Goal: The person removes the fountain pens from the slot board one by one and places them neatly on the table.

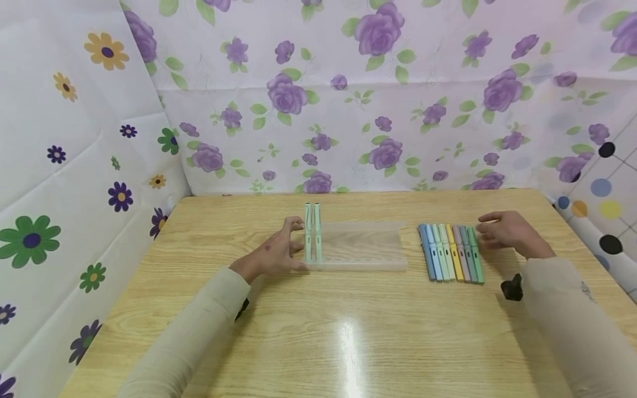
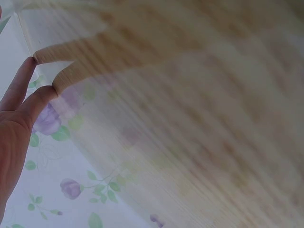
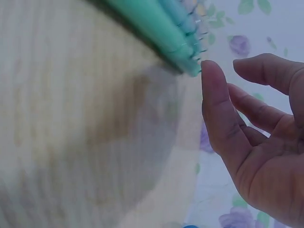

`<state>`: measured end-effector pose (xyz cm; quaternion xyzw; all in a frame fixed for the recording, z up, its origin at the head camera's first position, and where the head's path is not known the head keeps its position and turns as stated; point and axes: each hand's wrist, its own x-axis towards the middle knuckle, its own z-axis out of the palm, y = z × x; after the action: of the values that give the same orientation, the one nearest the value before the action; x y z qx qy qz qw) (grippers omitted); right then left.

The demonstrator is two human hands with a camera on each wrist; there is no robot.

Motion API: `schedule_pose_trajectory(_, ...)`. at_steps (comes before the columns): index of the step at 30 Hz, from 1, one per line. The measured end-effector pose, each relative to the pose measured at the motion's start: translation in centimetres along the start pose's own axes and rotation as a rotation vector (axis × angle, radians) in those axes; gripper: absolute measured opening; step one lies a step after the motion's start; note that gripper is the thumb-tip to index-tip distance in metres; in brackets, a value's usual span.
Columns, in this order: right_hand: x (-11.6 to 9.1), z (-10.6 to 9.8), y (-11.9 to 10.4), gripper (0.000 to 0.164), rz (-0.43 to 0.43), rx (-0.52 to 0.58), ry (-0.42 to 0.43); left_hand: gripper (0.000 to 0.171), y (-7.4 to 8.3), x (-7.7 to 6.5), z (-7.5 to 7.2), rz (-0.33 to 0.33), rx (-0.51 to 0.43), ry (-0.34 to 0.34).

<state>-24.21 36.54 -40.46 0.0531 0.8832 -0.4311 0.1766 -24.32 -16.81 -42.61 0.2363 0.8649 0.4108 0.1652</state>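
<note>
A clear pen tray (image 1: 360, 265) lies on the table with two mint-green pens (image 1: 318, 232) side by side at its left end. My left hand (image 1: 280, 250) is at that end, thumb by the front corner and fingers along the left side. In the left wrist view, two fairly straight fingers (image 2: 40, 102) touch a shiny surface with their tips. To the right of the tray lies a row of capped pens (image 1: 450, 253) in blue, green, yellow and mauve. Beside its green end pen (image 3: 156, 33) is my right hand (image 1: 507, 231), fingers loosely bent with nothing between them.
The wooden table (image 1: 298, 331) meets a flowered cloth wall (image 1: 338, 132) at the back. Another patterned cloth (image 1: 84, 166) hangs along the left, and a dotted one (image 1: 607, 204) is on the right. A black device (image 1: 512, 287) sits at the right wrist.
</note>
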Motion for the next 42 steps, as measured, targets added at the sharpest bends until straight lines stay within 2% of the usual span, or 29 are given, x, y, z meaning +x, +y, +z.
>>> schedule_pose_trajectory(8,-0.1,0.9,-2.6,0.062,-0.074,0.032,0.005,0.097,0.1,-0.1,0.0,-0.004,0.025,0.01)
schedule_pose_trajectory(17,0.4,2.7,-6.2,0.058,-0.179,0.046,-0.008,0.097,-0.3,0.0,0.1,0.002,0.013,0.008)
schedule_pose_trajectory(29,0.7,4.8,-10.2,0.052,-0.223,0.077,-0.017,0.097,-0.1,0.0,0.0,0.0,0.013,0.009)
schedule_pose_trajectory(42,1.0,7.0,-12.8,0.046,-0.281,0.106,-0.042,0.097,-0.1,0.0,0.0,0.007,-0.023,0.004)
